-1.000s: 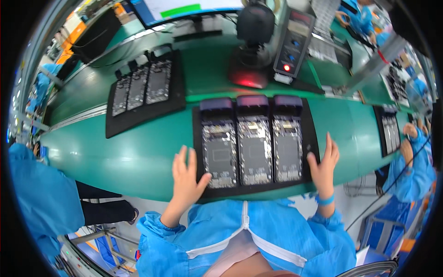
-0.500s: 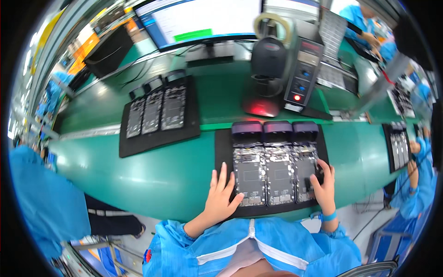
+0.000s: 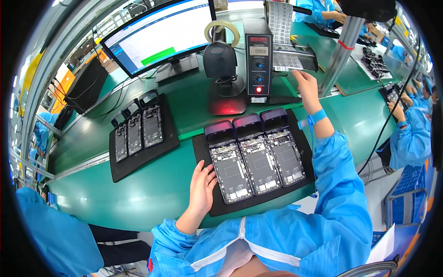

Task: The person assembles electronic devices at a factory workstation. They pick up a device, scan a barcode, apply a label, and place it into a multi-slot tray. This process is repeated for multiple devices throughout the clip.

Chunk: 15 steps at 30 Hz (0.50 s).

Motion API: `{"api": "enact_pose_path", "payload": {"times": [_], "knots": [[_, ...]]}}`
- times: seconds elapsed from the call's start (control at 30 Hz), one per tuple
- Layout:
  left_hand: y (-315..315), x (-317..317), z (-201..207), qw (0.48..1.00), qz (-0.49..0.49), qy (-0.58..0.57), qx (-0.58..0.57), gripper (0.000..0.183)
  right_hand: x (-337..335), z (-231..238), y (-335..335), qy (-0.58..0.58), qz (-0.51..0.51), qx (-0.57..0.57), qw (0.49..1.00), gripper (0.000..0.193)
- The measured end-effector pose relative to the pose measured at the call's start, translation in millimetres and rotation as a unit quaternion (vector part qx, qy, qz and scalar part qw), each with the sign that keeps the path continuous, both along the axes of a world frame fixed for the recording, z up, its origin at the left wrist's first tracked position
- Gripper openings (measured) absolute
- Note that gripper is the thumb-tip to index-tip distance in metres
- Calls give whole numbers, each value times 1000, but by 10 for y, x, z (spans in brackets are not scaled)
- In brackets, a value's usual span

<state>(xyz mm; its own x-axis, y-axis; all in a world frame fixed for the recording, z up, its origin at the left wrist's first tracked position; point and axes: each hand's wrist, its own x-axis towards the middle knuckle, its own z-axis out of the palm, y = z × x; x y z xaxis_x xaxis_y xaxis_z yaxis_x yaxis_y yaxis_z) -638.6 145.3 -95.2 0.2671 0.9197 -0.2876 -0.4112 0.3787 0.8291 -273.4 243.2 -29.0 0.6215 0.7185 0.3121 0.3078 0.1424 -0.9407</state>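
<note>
Three opened phones lie side by side on a black mat [image 3: 307, 159], their dark circuit boards and batteries facing up and their raised ends at the far side. My left hand [image 3: 201, 189] is open, fingers spread against the left edge of the leftmost phone [image 3: 231, 175]. The middle phone [image 3: 261, 166] and the right phone [image 3: 287, 157] have no hand on them. Stretched out to the far right, my right hand [image 3: 308, 87] has thumb and forefinger drawn together at the label strip [image 3: 287, 60] of a dispenser. Whatever is between those fingertips is too small to make out.
A second black mat [image 3: 170, 134] with three opened phones is at the left. Behind stand a monitor [image 3: 161, 37], a scanner on a stand [image 3: 219, 62] with a tape roll [image 3: 235, 32], and a control box [image 3: 259, 60]. A metal post [image 3: 341, 57] rises at right; co-workers sit beyond.
My right hand has left the right phone and reached up and away to the label strip. My left hand has shifted slightly, staying by the leftmost phone. The view has turned.
</note>
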Motion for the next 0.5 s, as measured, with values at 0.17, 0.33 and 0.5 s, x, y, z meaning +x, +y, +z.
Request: {"api": "enact_pose_path", "payload": {"times": [0.17, 0.33, 0.5], "knots": [[118, 7, 133, 969, -222, 54, -92, 30, -98, 1, 226, 86, -12, 5, 996, 39], [125, -44, 12, 977, -186, -26, -103, 38, -97, -24, 244, 137, 21, -13, 990, 29], [104, -200, 345, 976, -150, -141, -75, 42, -863, -9, 164, 193, 74, 58, 977, 26]]}}
